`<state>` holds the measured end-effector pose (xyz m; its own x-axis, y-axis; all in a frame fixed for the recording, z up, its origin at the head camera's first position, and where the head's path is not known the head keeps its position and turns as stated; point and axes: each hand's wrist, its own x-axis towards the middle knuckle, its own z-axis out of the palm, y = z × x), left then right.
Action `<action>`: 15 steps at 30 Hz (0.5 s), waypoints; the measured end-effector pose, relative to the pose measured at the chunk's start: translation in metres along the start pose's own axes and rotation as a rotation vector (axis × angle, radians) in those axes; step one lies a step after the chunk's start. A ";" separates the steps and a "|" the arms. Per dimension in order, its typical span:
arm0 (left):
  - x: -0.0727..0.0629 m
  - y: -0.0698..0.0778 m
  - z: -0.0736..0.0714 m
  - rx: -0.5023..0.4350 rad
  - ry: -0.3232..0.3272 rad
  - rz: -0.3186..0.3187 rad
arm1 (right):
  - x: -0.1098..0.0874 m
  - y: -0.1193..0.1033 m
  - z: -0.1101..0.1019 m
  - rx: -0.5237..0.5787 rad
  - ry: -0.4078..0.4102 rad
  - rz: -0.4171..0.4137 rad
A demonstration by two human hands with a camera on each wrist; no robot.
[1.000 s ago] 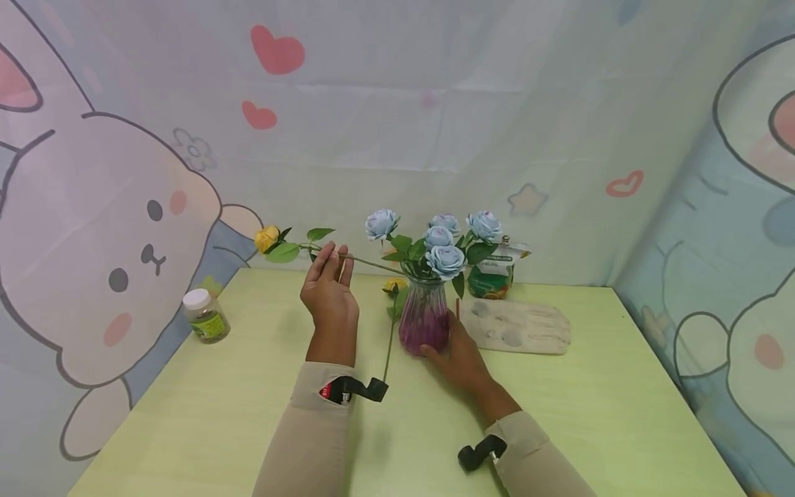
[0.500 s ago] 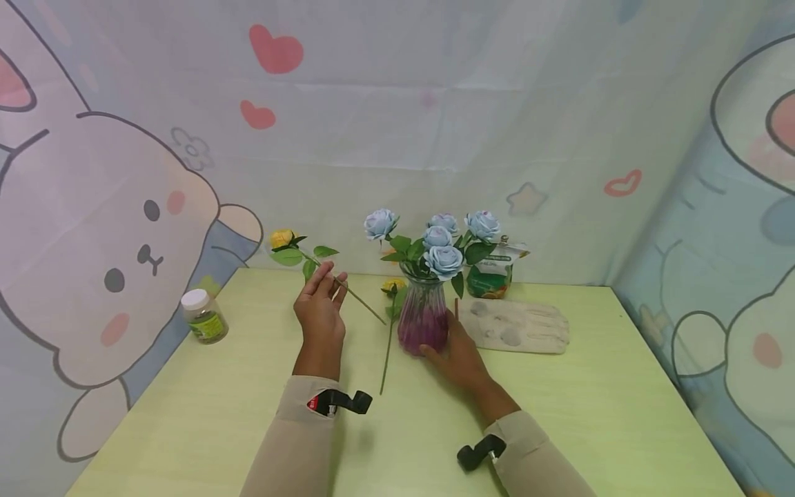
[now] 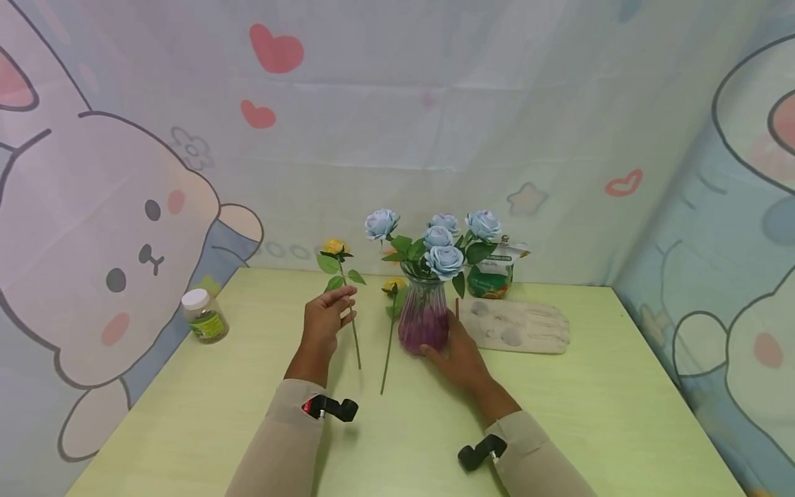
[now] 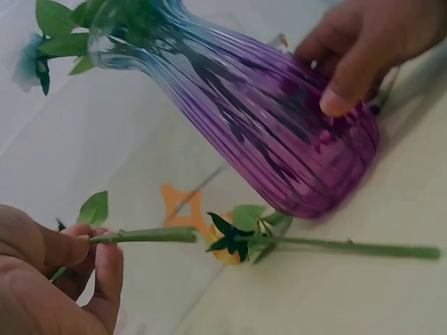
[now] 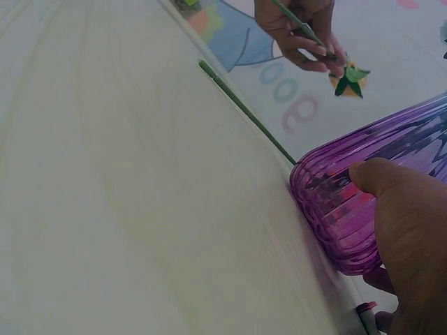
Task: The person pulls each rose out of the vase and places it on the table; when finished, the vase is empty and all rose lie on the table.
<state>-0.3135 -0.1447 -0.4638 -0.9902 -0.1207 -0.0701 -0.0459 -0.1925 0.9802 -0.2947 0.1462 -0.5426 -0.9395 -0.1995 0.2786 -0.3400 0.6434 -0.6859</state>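
Observation:
My left hand (image 3: 324, 319) pinches the green stem of a yellow rose (image 3: 336, 247), which stands nearly upright, bloom up and stem end down, left of the vase. In the left wrist view the held stem (image 4: 157, 236) sticks out past the fingertips. A ribbed glass vase (image 3: 424, 321), clear above and purple below, stands on the table with several light blue roses (image 3: 444, 261) in it. Low on its right side, my right hand (image 3: 462, 362) grips the vase, thumb across the front. Between left hand and vase lies another yellow rose (image 3: 389, 351), stem toward me.
A white-capped jar (image 3: 208, 323) stands at the left table edge. Right of the vase lies a pale, grey-spotted glove (image 3: 528, 330), with a green and white bag (image 3: 491, 279) behind it. A thin reddish stick (image 3: 457, 308) shows beside the vase. A printed curtain (image 3: 397, 138) closes off the back.
The left hand has drawn the yellow rose's stem away from the vase mouth and swung the rose from nearly level to nearly upright. The right hand and vase have stayed put.

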 end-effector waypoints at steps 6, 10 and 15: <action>0.006 -0.011 -0.003 0.125 -0.090 -0.030 | 0.000 0.000 0.000 -0.022 -0.007 0.002; 0.010 -0.018 -0.005 0.189 -0.120 -0.048 | 0.000 0.000 0.001 -0.030 0.000 -0.004; 0.010 -0.023 -0.005 0.258 -0.187 -0.051 | 0.000 0.001 0.001 -0.025 0.016 -0.019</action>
<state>-0.3213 -0.1467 -0.4881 -0.9917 0.0684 -0.1084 -0.1042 0.0621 0.9926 -0.2952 0.1463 -0.5436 -0.9321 -0.2003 0.3019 -0.3563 0.6578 -0.6636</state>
